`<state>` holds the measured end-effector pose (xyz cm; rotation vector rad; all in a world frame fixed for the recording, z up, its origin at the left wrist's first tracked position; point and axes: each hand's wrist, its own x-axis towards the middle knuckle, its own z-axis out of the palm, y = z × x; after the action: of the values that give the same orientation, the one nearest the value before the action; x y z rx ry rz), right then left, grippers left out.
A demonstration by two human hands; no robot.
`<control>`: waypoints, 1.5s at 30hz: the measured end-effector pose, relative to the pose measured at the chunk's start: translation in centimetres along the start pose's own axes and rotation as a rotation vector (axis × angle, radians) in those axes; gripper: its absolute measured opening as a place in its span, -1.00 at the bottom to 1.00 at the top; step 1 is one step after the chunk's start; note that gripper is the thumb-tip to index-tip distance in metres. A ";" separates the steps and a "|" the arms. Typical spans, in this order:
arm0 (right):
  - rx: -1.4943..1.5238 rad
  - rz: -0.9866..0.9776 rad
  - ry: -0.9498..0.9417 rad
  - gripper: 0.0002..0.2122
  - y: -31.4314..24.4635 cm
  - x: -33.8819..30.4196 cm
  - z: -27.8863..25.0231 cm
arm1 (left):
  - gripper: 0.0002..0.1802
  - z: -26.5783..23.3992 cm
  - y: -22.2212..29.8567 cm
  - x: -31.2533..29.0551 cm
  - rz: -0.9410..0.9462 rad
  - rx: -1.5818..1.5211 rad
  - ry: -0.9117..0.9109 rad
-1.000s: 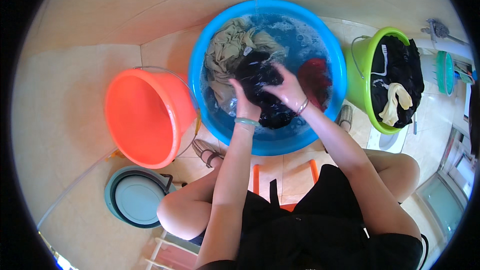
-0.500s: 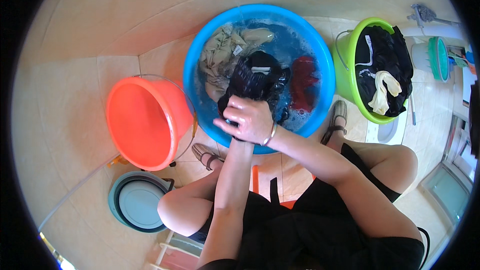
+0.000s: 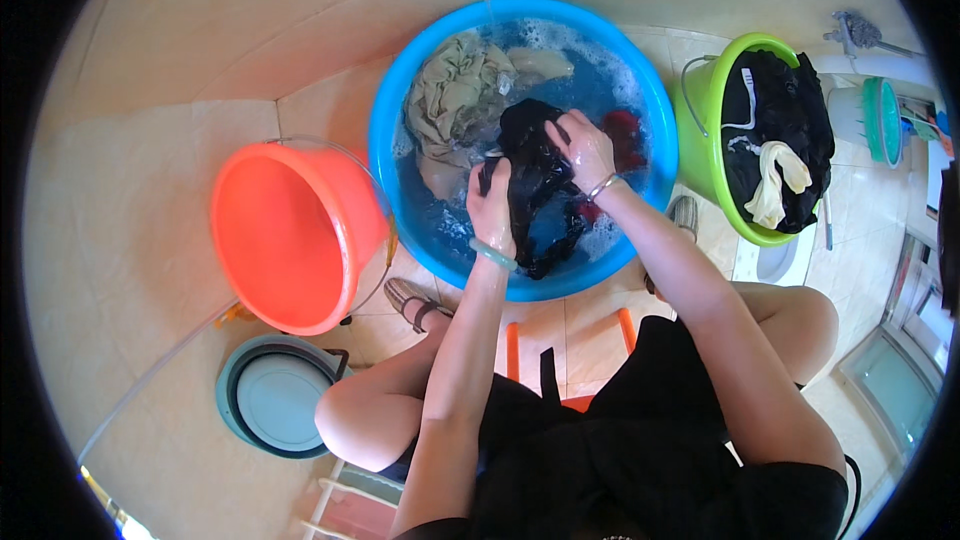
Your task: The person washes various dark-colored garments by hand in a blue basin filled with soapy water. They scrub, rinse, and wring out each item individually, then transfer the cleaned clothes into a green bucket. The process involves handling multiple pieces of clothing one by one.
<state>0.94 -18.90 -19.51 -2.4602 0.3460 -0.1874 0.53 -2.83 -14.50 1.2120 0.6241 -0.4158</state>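
A wet black garment (image 3: pixel 535 155) lies partly in the soapy water of a blue basin (image 3: pixel 392 205). At its left edge my left hand (image 3: pixel 491 205), with a pale green bangle at the wrist, is closed on the cloth. My right hand (image 3: pixel 584 156), wearing a silver bangle, grips the same garment's right side, thumb and fingers on the fabric. Beige cloth (image 3: pixel 450 90) soaks at the basin's left, partly above the water. To the right, a dark red cloth (image 3: pixel 624 138) is mostly under water, with my right hand close by.
Left of the basin an orange bucket (image 3: pixel 275 230) leans, its wire handle toward the basin. Below it sits a grey-green folding basin (image 3: pixel 285 405). At right, a lime green bucket (image 3: pixel 712 145) holds black clothes (image 3: pixel 775 110) and a cream cloth (image 3: pixel 775 185). Orange stool legs (image 3: pixel 513 350) show between my knees.
My right hand has left its place over my left wrist and moved up and right onto the black garment. The garment is now spread between both hands, and the red cloth is more covered.
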 end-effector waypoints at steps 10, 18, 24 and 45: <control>-0.311 0.143 -0.637 -0.31 -1.7 -1.0 3.3 | 0.02 -5.8 -5.9 3.1 0.082 0.168 -0.131; 0.239 -0.055 -0.267 -0.76 -3.9 -1.3 0.8 | -0.23 -3.2 -2.2 4.7 -0.427 -0.391 -0.303; 0.345 -0.460 -0.361 -0.80 -11.9 -5.3 -7.4 | -0.54 -6.2 -2.9 5.9 -0.491 -0.611 -0.755; 0.181 -0.193 0.189 -0.89 -2.9 -1.2 -4.1 | -0.58 1.3 3.6 -3.3 -0.059 0.071 0.064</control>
<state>-0.54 -18.66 -14.54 -2.2991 0.1624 -0.5133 0.48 -3.02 -9.39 1.2805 0.7060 -0.4528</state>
